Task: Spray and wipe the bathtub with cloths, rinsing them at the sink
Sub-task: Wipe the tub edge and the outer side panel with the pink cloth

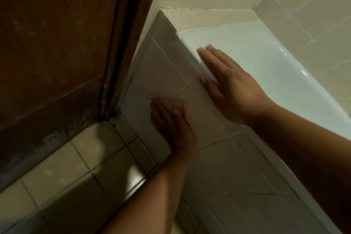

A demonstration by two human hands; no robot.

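Observation:
The white bathtub [266,59] runs from the centre to the right, with a tiled front panel [218,157] below its rim. My right hand [233,89] lies flat on the tub rim, fingers spread over the top and thumb down the outer face, holding nothing. My left hand [171,121] presses a pinkish cloth [180,108] flat against the tiled front panel near its left end; the hand is blurred. Most of the cloth is hidden under the hand.
A dark brown wooden door and frame [66,53] stand at the left, close to the tub's end. Pale floor tiles [76,167] lie below. Beige wall tiles [303,5] rise behind and to the right of the tub.

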